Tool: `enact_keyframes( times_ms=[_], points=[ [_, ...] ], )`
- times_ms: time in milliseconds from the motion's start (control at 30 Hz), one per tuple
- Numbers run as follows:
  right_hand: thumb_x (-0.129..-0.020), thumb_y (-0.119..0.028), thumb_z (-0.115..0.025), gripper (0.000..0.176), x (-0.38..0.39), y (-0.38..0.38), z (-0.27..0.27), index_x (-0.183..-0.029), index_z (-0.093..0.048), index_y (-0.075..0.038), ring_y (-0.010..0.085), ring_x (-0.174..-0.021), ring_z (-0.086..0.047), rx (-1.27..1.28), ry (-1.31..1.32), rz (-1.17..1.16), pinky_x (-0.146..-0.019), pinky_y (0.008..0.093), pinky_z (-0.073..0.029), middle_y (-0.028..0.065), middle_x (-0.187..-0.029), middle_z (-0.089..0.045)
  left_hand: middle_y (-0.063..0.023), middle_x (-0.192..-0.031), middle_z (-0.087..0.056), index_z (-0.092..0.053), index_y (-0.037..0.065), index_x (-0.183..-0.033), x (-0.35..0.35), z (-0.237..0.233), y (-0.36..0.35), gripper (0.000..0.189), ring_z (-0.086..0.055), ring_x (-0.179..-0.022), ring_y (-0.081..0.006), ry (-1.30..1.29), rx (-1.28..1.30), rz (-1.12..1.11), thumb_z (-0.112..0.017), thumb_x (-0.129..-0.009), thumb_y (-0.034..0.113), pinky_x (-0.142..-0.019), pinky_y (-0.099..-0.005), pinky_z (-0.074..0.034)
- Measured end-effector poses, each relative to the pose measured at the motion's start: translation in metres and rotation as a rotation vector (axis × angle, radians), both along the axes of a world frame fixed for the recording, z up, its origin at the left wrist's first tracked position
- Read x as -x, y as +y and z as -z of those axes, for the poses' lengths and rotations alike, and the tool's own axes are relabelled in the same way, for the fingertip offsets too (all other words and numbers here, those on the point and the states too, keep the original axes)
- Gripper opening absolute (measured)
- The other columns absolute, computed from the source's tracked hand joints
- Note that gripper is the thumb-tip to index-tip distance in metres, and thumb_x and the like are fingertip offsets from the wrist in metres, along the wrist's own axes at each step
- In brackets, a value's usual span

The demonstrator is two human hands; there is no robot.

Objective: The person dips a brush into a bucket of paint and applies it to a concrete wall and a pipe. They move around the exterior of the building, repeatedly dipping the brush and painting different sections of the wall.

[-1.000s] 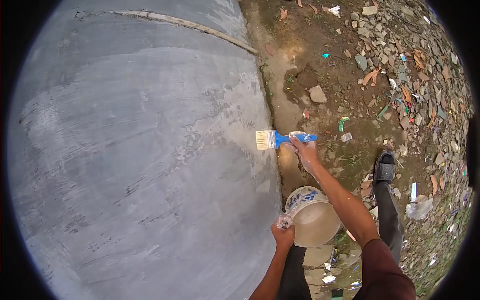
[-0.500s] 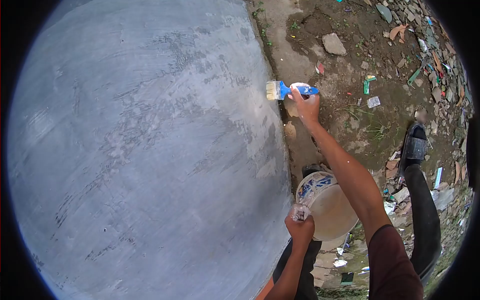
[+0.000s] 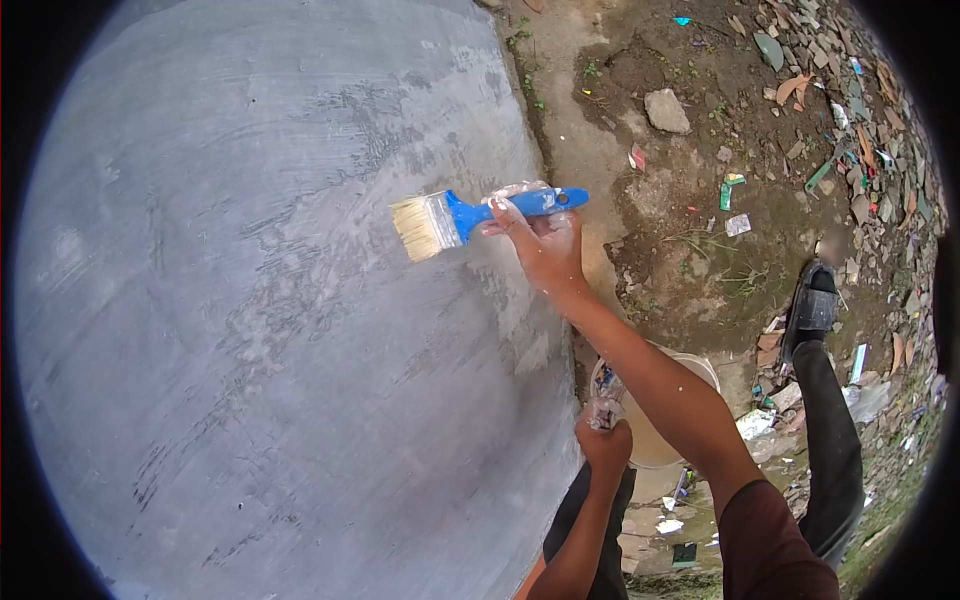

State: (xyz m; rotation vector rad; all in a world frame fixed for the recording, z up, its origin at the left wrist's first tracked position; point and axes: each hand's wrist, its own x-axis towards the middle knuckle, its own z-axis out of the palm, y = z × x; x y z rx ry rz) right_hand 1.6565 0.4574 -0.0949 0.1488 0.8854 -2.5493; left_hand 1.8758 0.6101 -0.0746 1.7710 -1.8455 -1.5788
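A paintbrush (image 3: 462,216) with pale bristles and a blue handle is in my right hand (image 3: 547,247), its fingers closed round the handle. The bristles point left and overlap the grey wall (image 3: 300,330), which has a patchy, streaked coat. White residue coats my right fingers. Lower down, my left hand (image 3: 604,450) is closed at the near side of a white bucket (image 3: 643,446). Whitish stuff or crumpled plastic shows at those fingers. Cloudy liquid shows inside the bucket, and my right forearm hides part of it.
A concrete strip (image 3: 562,100) runs along the wall's base. Beyond it lies bare soil with a flat stone (image 3: 667,111), and broken rubble (image 3: 870,140) and litter at far right. My sandalled foot (image 3: 815,303) stands on the ground to the right.
My right hand has carried the paintbrush left, from the wall's edge to over its surface, and closer to the camera. My right forearm now covers more of the bucket; my left hand hardly moved.
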Motion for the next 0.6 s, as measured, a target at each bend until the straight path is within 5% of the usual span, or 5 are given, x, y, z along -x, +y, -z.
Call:
enact_keyframes(
  times_ms=[167,267,433,533,600],
  points=[
    [-0.089,-0.005,-0.062,0.011,-0.005,0.014,0.089,-0.093,-0.063,0.005,0.0117,-0.075,-0.064,-0.478,-0.096,0.036,-0.065,0.0236,-0.051,0.0072,-0.085,-0.066,-0.0038,-0.082,-0.06,-0.057,0.0,-0.084,0.008,0.002,0.004,0.027,-0.057,-0.077,-0.0109,-0.006,0.015,0.024,-0.047,-0.063,-0.014,-0.07,-0.0245,-0.045],
    [-0.086,-0.013,-0.067,0.016,-0.012,0.016,0.082,-0.09,-0.064,0.003,0.0092,-0.069,-0.06,-0.65,-0.016,0.007,-0.062,0.0261,-0.047,0.006,-0.077,-0.067,-0.0034,-0.081,-0.06,-0.057,0.001,-0.084,0.004,0.011,0.007,0.025,-0.057,-0.076,-0.0113,0.001,0.02,0.022,-0.049,-0.065,-0.013,-0.069,-0.0257,-0.045],
    [-0.084,-0.005,-0.065,0.013,-0.037,0.017,-0.021,-0.093,-0.064,0.004,0.0095,-0.081,-0.06,-0.339,0.018,-0.034,-0.067,0.025,-0.047,0.0065,-0.086,-0.065,-0.0042,-0.086,-0.063,-0.061,0.0,-0.086,0.029,-0.009,0.007,0.015,-0.057,-0.078,-0.0099,0.003,0.004,-0.021,-0.071,-0.075,0.003,-0.067,-0.0261,-0.046],
    [-0.084,0.002,-0.064,0.015,-0.038,0.06,-0.049,-0.099,-0.061,0.005,0.0144,-0.086,-0.063,-0.089,-0.048,-0.097,-0.072,0.0269,-0.054,0.0108,-0.097,-0.064,-0.0033,-0.085,-0.061,-0.059,0.001,-0.09,0.022,-0.003,0.006,0.018,-0.057,-0.078,-0.0108,-0.008,0.025,-0.016,-0.064,-0.072,-0.004,-0.068,-0.0262,-0.046],
    [-0.085,0.0,-0.064,0.015,-0.028,0.105,-0.059,-0.099,-0.06,0.004,0.0164,-0.084,-0.064,-0.159,-0.11,-0.099,-0.071,0.031,-0.058,0.0118,-0.097,-0.063,-0.0034,-0.085,-0.06,-0.058,0.001,-0.091,0.006,0.017,0.002,0.023,-0.056,-0.078,-0.0116,0.026,0.038,-0.075,-0.059,-0.07,-0.007,-0.07,-0.0265,-0.046]
  ],
)
